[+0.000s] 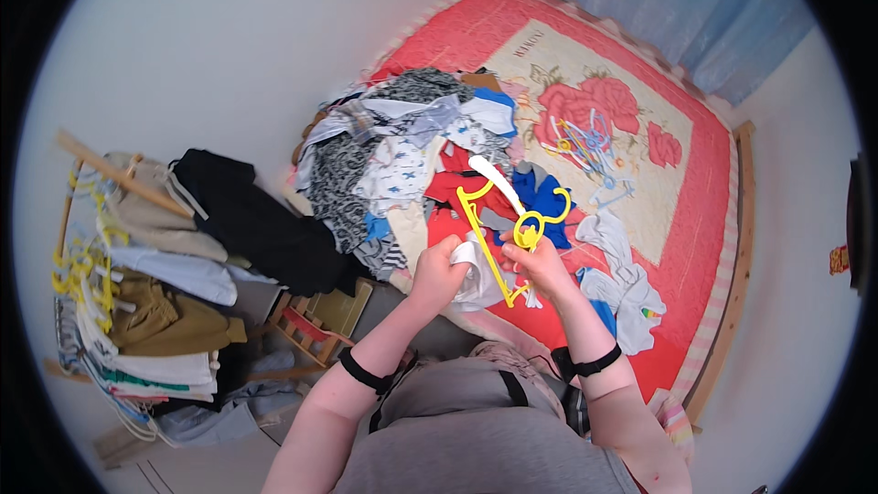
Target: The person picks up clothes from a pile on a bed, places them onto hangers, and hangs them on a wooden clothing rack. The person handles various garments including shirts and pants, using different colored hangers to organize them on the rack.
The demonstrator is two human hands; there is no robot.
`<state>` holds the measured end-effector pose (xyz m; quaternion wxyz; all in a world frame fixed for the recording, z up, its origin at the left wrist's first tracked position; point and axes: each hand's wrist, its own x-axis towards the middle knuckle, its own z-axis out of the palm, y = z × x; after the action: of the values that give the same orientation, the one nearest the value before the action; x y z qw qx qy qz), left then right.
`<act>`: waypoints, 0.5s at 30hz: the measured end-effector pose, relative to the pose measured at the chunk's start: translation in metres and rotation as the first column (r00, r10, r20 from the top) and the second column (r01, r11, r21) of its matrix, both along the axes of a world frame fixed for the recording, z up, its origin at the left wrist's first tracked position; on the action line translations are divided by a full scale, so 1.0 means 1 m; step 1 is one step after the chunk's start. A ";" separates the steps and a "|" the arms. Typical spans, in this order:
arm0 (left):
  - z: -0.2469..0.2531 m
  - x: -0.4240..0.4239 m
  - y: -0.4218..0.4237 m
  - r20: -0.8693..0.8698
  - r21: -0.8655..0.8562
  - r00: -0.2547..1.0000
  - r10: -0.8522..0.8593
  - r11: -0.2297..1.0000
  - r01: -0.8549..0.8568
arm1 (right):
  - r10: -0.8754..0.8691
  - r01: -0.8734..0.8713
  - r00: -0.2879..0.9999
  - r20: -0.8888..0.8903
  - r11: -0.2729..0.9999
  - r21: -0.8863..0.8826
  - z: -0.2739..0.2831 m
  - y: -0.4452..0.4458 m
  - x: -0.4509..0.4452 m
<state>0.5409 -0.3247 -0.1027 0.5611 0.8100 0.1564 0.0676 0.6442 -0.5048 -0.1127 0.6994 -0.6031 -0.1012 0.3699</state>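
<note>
My right hand (538,264) grips a yellow plastic clothes hanger (485,240) by its round centre, with the hook pointing up and to the right. A white strip (495,178) sticks up behind the hanger; I cannot tell what it belongs to. My left hand (439,271) is closed on a white cloth garment (475,288), which hangs between the hands, partly behind the hanger. Below the hands lies the bed with its red floral cover (658,350). Just beyond them are a red garment (446,185) and a blue garment (549,202).
A large heap of clothes (398,165) covers the bed's left side. Several loose hangers (590,144) lie on the cover farther back. White garments (627,295) lie at the right. A wooden rack (123,178) with hung clothes and yellow hangers stands at the left.
</note>
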 end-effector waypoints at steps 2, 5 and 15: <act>0.010 -0.017 0.009 0.002 0.037 0.996 0.089 0.995 -0.089 | 0.011 -0.012 0.995 0.096 1.000 0.018 0.008 0.020 -0.030; 0.021 -0.044 0.022 0.010 0.109 0.995 0.098 0.989 -0.098 | 0.141 -0.124 0.883 0.447 0.990 -0.066 0.021 0.047 -0.073; 0.035 -0.138 0.103 -0.028 -0.238 0.997 -0.076 0.969 0.067 | 0.211 -0.202 0.965 -0.156 0.977 0.074 0.054 0.103 -0.106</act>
<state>0.4028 -0.2222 -0.0681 0.6528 0.7436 0.1442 0.0131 0.5382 -0.4015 -0.0586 0.6800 -0.5367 -0.1165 0.4858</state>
